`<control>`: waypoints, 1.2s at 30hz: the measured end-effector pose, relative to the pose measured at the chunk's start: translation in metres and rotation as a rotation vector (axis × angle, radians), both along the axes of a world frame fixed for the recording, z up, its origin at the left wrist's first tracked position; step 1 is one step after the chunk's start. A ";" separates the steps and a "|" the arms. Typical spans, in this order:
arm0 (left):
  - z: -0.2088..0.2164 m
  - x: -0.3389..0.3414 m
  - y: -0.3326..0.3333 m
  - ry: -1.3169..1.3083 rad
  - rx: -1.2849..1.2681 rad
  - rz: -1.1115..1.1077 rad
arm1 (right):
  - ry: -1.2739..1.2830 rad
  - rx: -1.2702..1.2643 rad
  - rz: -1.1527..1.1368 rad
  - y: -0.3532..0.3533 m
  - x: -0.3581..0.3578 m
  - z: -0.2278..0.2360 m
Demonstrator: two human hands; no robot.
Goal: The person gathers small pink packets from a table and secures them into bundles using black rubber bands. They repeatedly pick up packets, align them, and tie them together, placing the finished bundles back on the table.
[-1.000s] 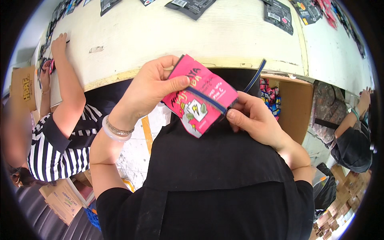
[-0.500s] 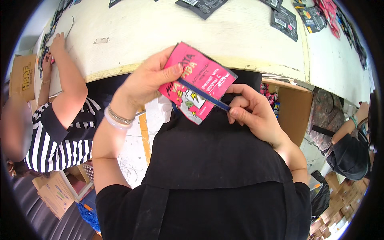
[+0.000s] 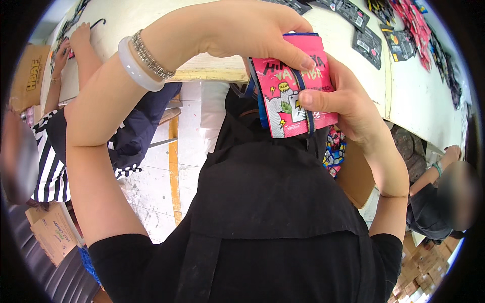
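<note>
Both of my hands hold a pink packet (image 3: 283, 103) with cartoon print, close in front of my chest. My left hand (image 3: 252, 30) grips its top edge from above, with a pale bangle and a metal bracelet on that wrist. My right hand (image 3: 343, 106) clasps its right side, thumb across the front. A dark blue band (image 3: 302, 96) runs down over the packet's face. The packet stands upright, raised near the camera.
A cream table (image 3: 202, 68) lies ahead with black packets (image 3: 366, 43) and pink packets (image 3: 411, 20) on it. A person in a striped top (image 3: 48, 166) sits at my left, another person (image 3: 439, 202) at my right. Cardboard boxes (image 3: 50, 230) stand below left; an open box (image 3: 353, 174) with colourful packets is under the table.
The packet has come up closer to the camera and turned upright. My left hand shifted from the packet's left side to its top edge. My right hand now clasps its right side.
</note>
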State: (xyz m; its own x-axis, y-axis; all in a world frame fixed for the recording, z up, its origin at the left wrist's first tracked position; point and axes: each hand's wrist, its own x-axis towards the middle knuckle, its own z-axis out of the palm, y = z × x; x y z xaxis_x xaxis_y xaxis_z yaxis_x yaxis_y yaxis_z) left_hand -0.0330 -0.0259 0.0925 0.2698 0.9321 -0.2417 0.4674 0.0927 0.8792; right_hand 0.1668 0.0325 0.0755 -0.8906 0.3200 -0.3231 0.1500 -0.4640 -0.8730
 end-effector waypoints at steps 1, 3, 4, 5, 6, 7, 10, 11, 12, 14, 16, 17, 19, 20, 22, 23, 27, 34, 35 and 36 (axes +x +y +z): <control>0.000 0.003 0.000 0.054 0.058 0.012 | -0.020 0.016 0.002 0.001 -0.001 0.000; 0.002 0.007 -0.001 0.164 0.175 0.038 | -0.057 0.048 0.008 0.003 -0.002 0.000; 0.003 0.005 0.004 0.146 0.107 0.060 | -0.031 0.095 -0.040 0.002 -0.002 -0.002; 0.003 0.000 0.011 0.127 0.039 0.080 | -0.049 0.061 -0.043 0.005 -0.001 -0.002; 0.006 -0.004 0.014 0.068 -0.009 0.085 | -0.061 0.029 -0.046 0.010 0.003 -0.001; 0.008 -0.009 0.015 0.008 -0.059 0.094 | -0.073 -0.003 -0.049 0.016 0.007 -0.001; 0.007 -0.015 0.003 -0.401 -0.187 0.101 | -0.060 -0.113 -0.058 0.036 0.019 -0.004; 0.006 -0.015 -0.001 -0.545 -0.240 0.109 | -0.040 -0.175 -0.050 0.040 0.021 -0.004; 0.004 -0.016 -0.001 -0.485 -0.176 0.104 | -0.034 -0.192 -0.039 0.041 0.020 -0.002; 0.002 -0.020 -0.005 -0.397 0.054 0.071 | -0.024 -0.155 -0.012 0.048 0.025 0.001; 0.001 -0.026 -0.005 -0.341 0.281 0.028 | -0.020 -0.152 0.055 0.055 0.031 0.008; 0.001 -0.029 -0.003 -0.313 0.336 0.021 | -0.012 -0.170 0.040 0.051 0.031 0.013; 0.006 -0.034 0.003 -0.241 0.465 0.001 | -0.007 -0.184 0.029 0.053 0.033 0.016; -0.003 -0.039 0.008 -0.076 0.599 -0.003 | -0.022 -0.250 0.040 0.050 0.033 0.015; -0.013 -0.035 0.016 0.209 0.899 0.104 | -0.010 -0.288 0.077 0.048 0.033 0.011; -0.016 -0.022 0.015 0.328 1.054 0.208 | 0.002 -0.290 0.100 0.045 0.030 0.011; -0.062 0.013 0.022 0.164 1.158 0.403 | 0.126 -0.086 -0.085 0.034 0.031 0.018; -0.071 0.060 0.004 -0.289 0.888 0.735 | 0.121 -0.096 -0.116 0.027 0.026 0.010; -0.071 0.062 0.001 -0.229 0.874 0.736 | 0.135 -0.092 -0.137 0.026 0.026 0.010; -0.071 0.062 0.000 -0.168 0.863 0.731 | 0.154 -0.083 -0.160 0.028 0.024 0.011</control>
